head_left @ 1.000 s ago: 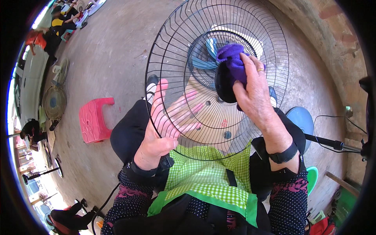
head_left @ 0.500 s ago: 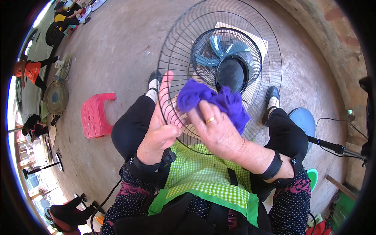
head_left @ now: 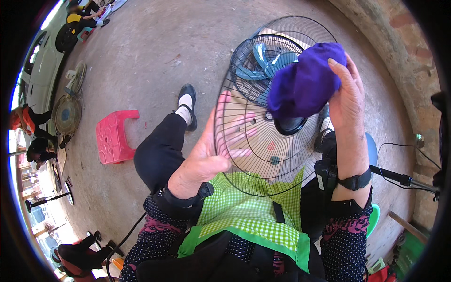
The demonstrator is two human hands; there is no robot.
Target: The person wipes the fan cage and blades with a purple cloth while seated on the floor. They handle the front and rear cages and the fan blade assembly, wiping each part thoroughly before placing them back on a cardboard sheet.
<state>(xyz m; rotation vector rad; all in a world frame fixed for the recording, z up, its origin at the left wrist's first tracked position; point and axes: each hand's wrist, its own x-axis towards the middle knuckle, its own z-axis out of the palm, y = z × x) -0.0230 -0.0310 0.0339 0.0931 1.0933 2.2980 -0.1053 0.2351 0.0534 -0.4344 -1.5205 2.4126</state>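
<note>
My left hand (head_left: pixel 206 152) grips a round black wire fan guard (head_left: pixel 263 174) at its left rim, the thumb on the near side and the spread fingers behind the wires. A bunched purple cloth (head_left: pixel 305 82) is held in my right hand (head_left: pixel 350 94) over the guard's far right part. Beyond and below the guard lies a fan with translucent blue blades (head_left: pixel 265 68), inside its own black wire cage (head_left: pixel 237 89). The cloth hides part of the cage and most of the fan's black centre piece. A green checked apron (head_left: pixel 249 207) covers my lap.
Cardboard (head_left: pixel 253 141) lies under the fan, between my feet. A pink plastic stool (head_left: pixel 115 136) stands on the left. To the right are a black pole (head_left: pixel 394 175) and a loose cable (head_left: pixel 383 157). Other people and more fans (head_left: pixel 67 115) are at the far left.
My right hand has carried the purple cloth from the guard's near middle to the far right. The guard has tilted and shifted nearer, with my left hand moving slightly right.
</note>
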